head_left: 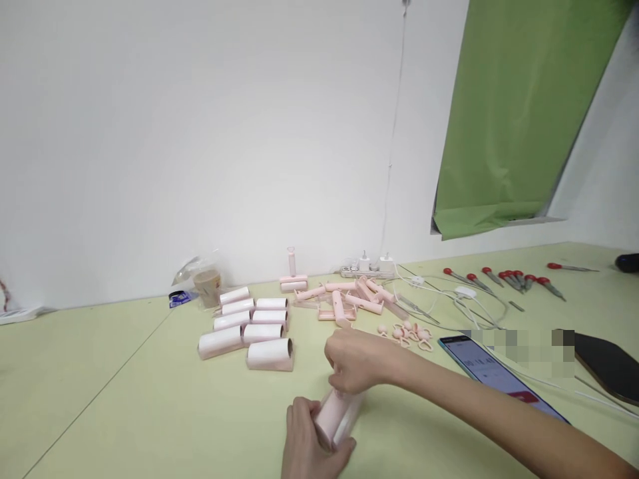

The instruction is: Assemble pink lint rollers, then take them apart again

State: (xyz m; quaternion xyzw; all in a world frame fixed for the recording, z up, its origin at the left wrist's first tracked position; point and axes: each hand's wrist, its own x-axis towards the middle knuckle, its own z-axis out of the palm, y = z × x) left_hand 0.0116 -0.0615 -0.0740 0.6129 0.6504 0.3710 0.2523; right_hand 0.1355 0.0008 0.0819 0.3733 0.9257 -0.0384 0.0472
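Lying tilted between both hands, the pink roller (339, 412) sits low in the middle of the view, just above the pale green table (124, 399). The left hand (304, 446) is wrapped round its lower end, fingers and thumb closed on the barrel. The right hand (357, 362) comes in from the right and is curled over the upper end, fingertips pinched down on it; what sits under those fingertips is hidden.

Just behind the hands, a cluster of white paper rolls (249, 326) lies on its side in loose rows. To the right of these is a heap of pink handles (349, 296), and one assembled roller stands upright (292, 269) near the wall. Small pink rings (407, 332) are scattered close to the right wrist. A phone (492, 372) with a lit screen lies beside the right forearm, with white cables (469, 299) running back to a power strip (367, 269). Red-handled screwdrivers (504, 278) are lined up further right. A bagged cup (207, 285) stands left of the rolls, and a green sheet (519, 113) hangs on the wall.
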